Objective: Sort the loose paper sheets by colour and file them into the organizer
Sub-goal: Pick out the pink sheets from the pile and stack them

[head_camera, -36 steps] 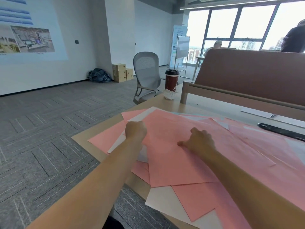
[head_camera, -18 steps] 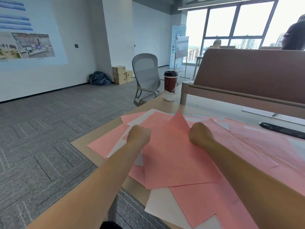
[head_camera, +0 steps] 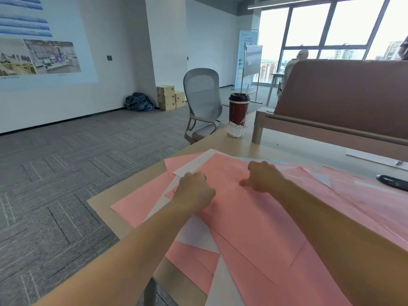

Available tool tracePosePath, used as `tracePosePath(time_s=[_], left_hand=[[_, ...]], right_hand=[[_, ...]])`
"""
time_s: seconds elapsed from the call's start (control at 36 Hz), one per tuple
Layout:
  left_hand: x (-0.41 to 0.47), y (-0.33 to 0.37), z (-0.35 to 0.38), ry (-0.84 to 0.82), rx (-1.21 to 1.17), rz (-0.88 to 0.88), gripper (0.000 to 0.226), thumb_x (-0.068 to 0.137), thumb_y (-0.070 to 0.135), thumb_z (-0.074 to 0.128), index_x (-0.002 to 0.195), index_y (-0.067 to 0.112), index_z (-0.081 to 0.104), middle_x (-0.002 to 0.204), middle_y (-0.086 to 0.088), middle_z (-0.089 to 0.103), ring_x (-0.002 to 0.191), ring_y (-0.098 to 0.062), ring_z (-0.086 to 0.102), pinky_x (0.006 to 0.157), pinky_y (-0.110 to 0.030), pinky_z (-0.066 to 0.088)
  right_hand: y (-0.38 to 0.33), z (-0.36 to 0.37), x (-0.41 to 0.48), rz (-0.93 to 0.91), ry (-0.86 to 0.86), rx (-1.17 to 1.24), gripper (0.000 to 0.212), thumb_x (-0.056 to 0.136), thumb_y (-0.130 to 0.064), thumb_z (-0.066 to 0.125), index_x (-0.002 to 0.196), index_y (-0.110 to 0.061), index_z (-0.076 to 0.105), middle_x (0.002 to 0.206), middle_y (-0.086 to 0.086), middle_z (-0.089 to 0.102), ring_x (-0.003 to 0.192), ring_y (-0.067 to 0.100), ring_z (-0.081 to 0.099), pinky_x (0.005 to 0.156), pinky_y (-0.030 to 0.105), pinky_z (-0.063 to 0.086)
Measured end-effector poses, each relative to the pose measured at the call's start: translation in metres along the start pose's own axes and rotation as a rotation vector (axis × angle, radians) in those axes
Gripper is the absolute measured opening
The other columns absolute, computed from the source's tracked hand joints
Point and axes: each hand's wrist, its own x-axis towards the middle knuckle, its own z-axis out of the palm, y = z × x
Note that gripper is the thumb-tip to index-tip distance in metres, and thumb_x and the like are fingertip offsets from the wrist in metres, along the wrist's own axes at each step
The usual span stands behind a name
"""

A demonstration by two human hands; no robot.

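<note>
The top pink sheet lies flat on a jumble of pink and white paper filling the frame's lower right. The left hand is clenched on its left edge. The right hand is curled, thumb pressing down; I cannot tell whether it grips. Sorting seems barely begun; the next move is probably to lift this sheet clear. No organizer shows. A coffee cup stands above centre.

Loose pink sheets overlap white sheets and pale blue sheets; flat, askew, covering the table corner.
</note>
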Motion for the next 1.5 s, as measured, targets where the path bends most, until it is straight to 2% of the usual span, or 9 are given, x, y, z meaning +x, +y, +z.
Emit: tracePosePath(time_s=[0.17, 0.28, 0.39, 0.53, 0.78, 1.0, 1.17, 1.28, 1.5], left_hand=[[0.003, -0.004, 0.011, -0.022, 0.160, -0.005, 0.037, 0.081, 0.027, 0.056, 0.115, 0.015, 0.061, 0.121, -0.013, 0.051, 0.112, -0.032, 0.051, 0.095, -0.043, 0.048], [0.003, -0.001, 0.014, 0.011, 0.195, 0.021, 0.029, 0.082, 0.029, 0.053, 0.107, 0.015, 0.061, 0.114, -0.012, 0.050, 0.108, -0.033, 0.050, 0.090, -0.041, 0.047], [0.007, 0.005, 0.017, 0.022, 0.168, 0.080, 0.039, 0.086, 0.030, 0.053, 0.119, 0.013, 0.060, 0.121, -0.015, 0.053, 0.114, -0.033, 0.050, 0.095, -0.040, 0.045], [0.012, 0.014, 0.024, -0.027, 0.151, 0.148, 0.044, 0.090, 0.032, 0.054, 0.130, 0.014, 0.057, 0.130, -0.012, 0.051, 0.121, -0.031, 0.047, 0.101, -0.038, 0.042], [0.019, 0.016, 0.036, -0.043, 0.206, 0.200, 0.041, 0.089, 0.037, 0.057, 0.126, 0.018, 0.059, 0.128, -0.010, 0.052, 0.118, -0.031, 0.049, 0.101, -0.040, 0.044], [0.019, 0.016, 0.038, -0.036, 0.208, 0.195, 0.043, 0.089, 0.038, 0.058, 0.127, 0.019, 0.057, 0.129, -0.009, 0.051, 0.119, -0.029, 0.047, 0.101, -0.041, 0.043], [0.019, 0.017, 0.040, -0.019, 0.196, 0.189, 0.043, 0.089, 0.039, 0.059, 0.127, 0.019, 0.057, 0.129, -0.008, 0.051, 0.120, -0.029, 0.046, 0.101, -0.040, 0.042], [0.020, 0.017, 0.041, -0.008, 0.189, 0.192, 0.044, 0.090, 0.040, 0.058, 0.130, 0.021, 0.056, 0.130, -0.008, 0.050, 0.121, -0.029, 0.045, 0.101, -0.039, 0.041], [0.012, 0.020, 0.041, 0.042, 0.172, 0.179, 0.043, 0.092, 0.035, 0.055, 0.131, 0.017, 0.055, 0.132, -0.012, 0.049, 0.126, -0.030, 0.042, 0.105, -0.038, 0.037]], right_hand=[[-0.008, -0.006, 0.006, 0.006, -0.092, -0.035, 0.043, 0.086, -0.053, 0.069, 0.094, -0.012, 0.059, 0.081, -0.001, 0.049, 0.089, 0.025, 0.054, 0.082, 0.034, 0.049], [-0.009, -0.011, 0.003, -0.015, -0.094, -0.080, 0.032, 0.093, -0.034, 0.062, 0.104, -0.004, 0.066, 0.095, 0.006, 0.052, 0.089, 0.026, 0.055, 0.080, 0.031, 0.048], [0.002, -0.004, 0.010, 0.005, 0.029, -0.046, 0.005, 0.088, -0.012, 0.055, 0.088, -0.011, 0.060, 0.085, 0.004, 0.056, 0.081, 0.026, 0.057, 0.070, 0.030, 0.046], [0.017, -0.002, 0.019, 0.018, 0.091, -0.012, 0.001, 0.090, -0.019, 0.053, 0.090, -0.020, 0.054, 0.105, 0.004, 0.062, 0.090, 0.027, 0.055, 0.080, 0.036, 0.051], [0.022, 0.001, 0.029, 0.096, 0.061, 0.018, 0.024, 0.090, -0.034, 0.056, 0.112, -0.026, 0.061, 0.124, 0.006, 0.054, 0.114, 0.030, 0.052, 0.097, 0.042, 0.044], [0.022, -0.003, 0.033, 0.086, 0.012, 0.025, 0.038, 0.086, -0.042, 0.061, 0.121, -0.027, 0.057, 0.136, 0.008, 0.047, 0.123, 0.030, 0.048, 0.096, 0.040, 0.041], [0.026, -0.009, 0.033, 0.026, 0.069, 0.028, 0.021, 0.085, -0.044, 0.066, 0.096, -0.028, 0.058, 0.118, 0.004, 0.053, 0.112, 0.029, 0.050, 0.095, 0.040, 0.040], [0.029, -0.008, 0.033, -0.065, 0.132, 0.094, 0.027, 0.084, -0.032, 0.069, 0.068, -0.025, 0.048, 0.107, 0.005, 0.048, 0.086, 0.025, 0.050, 0.070, 0.031, 0.038], [0.043, -0.023, 0.019, -0.064, 0.072, 0.107, 0.034, 0.086, -0.027, 0.073, 0.064, -0.019, 0.048, 0.073, -0.001, 0.051, 0.067, 0.018, 0.046, 0.054, 0.028, 0.032]])
